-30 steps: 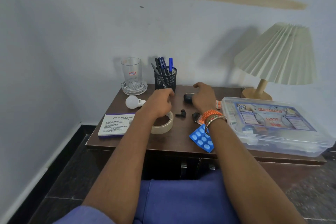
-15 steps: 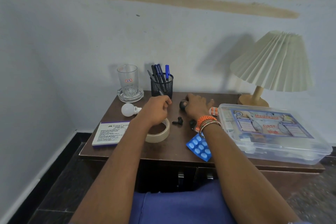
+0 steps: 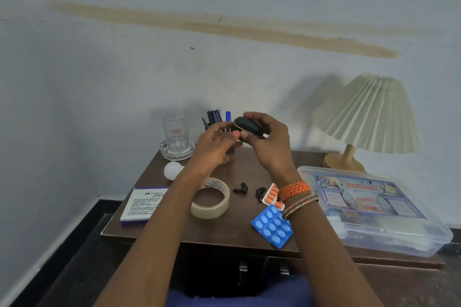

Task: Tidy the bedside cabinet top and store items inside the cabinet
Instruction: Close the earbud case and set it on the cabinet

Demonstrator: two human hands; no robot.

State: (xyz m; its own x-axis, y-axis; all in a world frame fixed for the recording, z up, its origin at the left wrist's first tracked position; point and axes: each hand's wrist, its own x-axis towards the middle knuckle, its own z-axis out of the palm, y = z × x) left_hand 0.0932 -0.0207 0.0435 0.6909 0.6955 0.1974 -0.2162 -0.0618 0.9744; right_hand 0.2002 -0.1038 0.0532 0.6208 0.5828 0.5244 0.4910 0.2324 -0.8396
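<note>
My right hand (image 3: 270,143) holds a small black oval case (image 3: 247,126) up in the air above the dark wooden cabinet top (image 3: 239,229). My left hand (image 3: 214,147) is raised beside it, fingertips touching the case's left edge. Below on the top lie two black earbuds (image 3: 241,188), a roll of beige tape (image 3: 212,198), a blue pill strip (image 3: 272,227) and an orange pill strip (image 3: 272,195). A white bulb (image 3: 172,170) and a white stamp-pad box (image 3: 144,203) sit at the left.
A glass mug (image 3: 175,138) and a pen holder with pens (image 3: 217,117) stand at the back. A clear first-aid box (image 3: 369,209) fills the right side, with a pleated lamp (image 3: 366,112) behind it. Cabinet door handles (image 3: 243,269) show below the front edge.
My right hand has picked the black case off the cabinet top and lifted it. My left hand rose from the tape roll to meet it.
</note>
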